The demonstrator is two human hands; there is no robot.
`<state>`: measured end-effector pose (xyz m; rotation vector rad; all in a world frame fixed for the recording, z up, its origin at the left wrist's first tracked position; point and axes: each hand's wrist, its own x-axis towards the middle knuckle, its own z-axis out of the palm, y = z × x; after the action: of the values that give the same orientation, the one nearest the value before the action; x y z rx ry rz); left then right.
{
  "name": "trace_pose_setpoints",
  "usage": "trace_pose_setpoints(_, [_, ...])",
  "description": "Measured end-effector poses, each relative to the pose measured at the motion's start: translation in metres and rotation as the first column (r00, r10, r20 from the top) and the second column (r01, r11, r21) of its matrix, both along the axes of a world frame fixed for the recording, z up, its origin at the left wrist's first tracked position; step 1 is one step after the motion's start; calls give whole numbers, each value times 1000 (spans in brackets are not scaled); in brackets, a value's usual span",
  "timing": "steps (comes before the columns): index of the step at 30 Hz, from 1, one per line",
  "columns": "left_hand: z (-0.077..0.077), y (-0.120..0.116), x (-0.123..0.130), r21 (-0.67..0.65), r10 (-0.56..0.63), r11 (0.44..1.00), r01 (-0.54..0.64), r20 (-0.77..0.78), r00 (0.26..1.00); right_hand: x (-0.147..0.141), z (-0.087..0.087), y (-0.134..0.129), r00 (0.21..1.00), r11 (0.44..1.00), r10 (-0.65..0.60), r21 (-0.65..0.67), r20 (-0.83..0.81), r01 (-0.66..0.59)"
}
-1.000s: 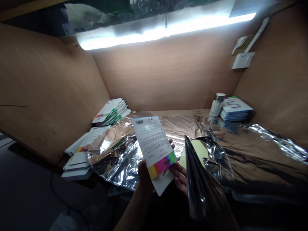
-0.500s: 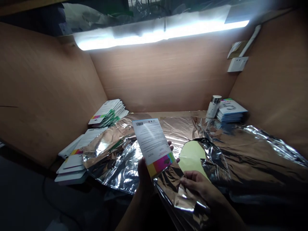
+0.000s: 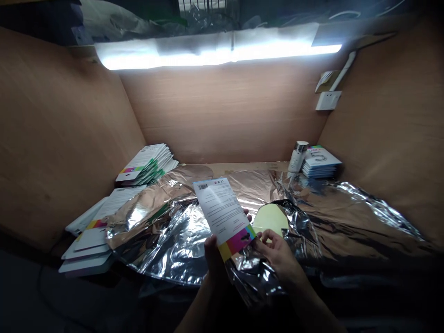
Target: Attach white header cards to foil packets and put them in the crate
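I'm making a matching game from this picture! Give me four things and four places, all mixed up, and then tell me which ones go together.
Things:
1. printed card with a barcode
2. white bottle with a metal cap
3. white wall switch plate
4. pale yellow round sheet

Places:
A. on the wall, upper right
B. among the crumpled foil
C. in the left hand
D. beside a stack of cards at the back

Right pairs: 1-C, 2-D, 3-A, 4-B
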<state>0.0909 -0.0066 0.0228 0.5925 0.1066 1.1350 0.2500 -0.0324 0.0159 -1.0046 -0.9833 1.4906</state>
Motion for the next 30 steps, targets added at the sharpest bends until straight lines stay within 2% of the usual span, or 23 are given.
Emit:
trace_pose_setpoints(2, [0, 3, 1, -26, 38, 999, -38, 7, 999, 1, 17, -8, 968, 990, -88, 131, 233, 58])
trace_pose_setpoints(3, [2, 5, -1, -41, 53, 998, -53, 5, 999, 2, 25, -14, 915, 969, -134, 244, 380, 41])
trace_pose_setpoints(4, [4, 8, -3, -60, 61, 996, -60, 2, 998, 4, 33, -21, 829, 929, -178, 368, 531, -37])
trace_pose_setpoints(6, [8, 11, -8, -109, 59, 992, -56, 16, 998, 7, 42, -33, 593, 789, -313, 551, 742, -272])
trace_pose_setpoints(8, [11, 12, -10, -161, 51, 986, -40, 65, 997, 5, 42, -38, 392, 646, -477, 616, 786, -450])
trace_pose_setpoints(9, [10, 11, -9, -180, 49, 983, -31, 94, 994, 3, 39, -38, 329, 594, -553, 639, 766, -489])
trace_pose_setpoints(11, [8, 9, -5, -196, 32, 981, -2, 149, 988, -4, 30, -33, 277, 506, -666, 692, 693, -514])
trace_pose_setpoints(13, [4, 7, -1, -202, 13, 979, 28, 196, 980, -12, 23, -29, 253, 462, -716, 713, 651, -527])
trace_pose_setpoints(15, [1, 7, 1, -214, 26, 977, 24, 227, 973, -21, 22, -30, 218, 465, -721, 692, 658, -551])
trace_pose_setpoints(17, [2, 6, 3, -229, 56, 974, -2, 230, 971, -30, 27, -35, 191, 500, -684, 643, 704, -580])
trace_pose_setpoints(20, [8, 2, 9, -233, 74, 972, -30, 184, 980, -40, 44, -38, 175, 614, -541, 529, 822, -586])
trace_pose_setpoints(22, [13, -2, 12, -218, 104, 972, -86, 74, 992, -42, 53, -34, 160, 708, -425, 437, 891, -554])
trace_pose_setpoints(24, [15, -5, 6, -146, 209, 961, -235, -172, 963, -40, 51, -30, 148, 774, -335, 362, 930, -519])
trace_pose_setpoints(25, [16, -5, 0, -33, 301, 942, -333, -355, 885, -39, 44, -29, 147, 791, -309, 339, 940, -509])
trace_pose_setpoints(26, [16, -4, -9, 129, 408, 905, -405, -527, 746, -38, 34, -29, 145, 801, -290, 323, 946, -505])
trace_pose_setpoints(27, [15, -2, -19, 298, 512, 853, -430, -639, 574, -38, 22, -32, 143, 804, -283, 316, 948, -504])
trace_pose_setpoints(28, [13, 1, -30, 456, 591, 802, -387, -699, 402, -38, 9, -36, 141, 801, -288, 319, 947, -507])
trace_pose_setpoints(29, [11, 4, -40, 583, 641, 767, -270, -724, 255, -38, -4, -42, 137, 793, -305, 331, 942, -511])
trace_pose_setpoints(30, [7, 7, -49, 662, 668, 743, -91, -731, 139, -38, -15, -48, 138, 779, -327, 349, 935, -521])
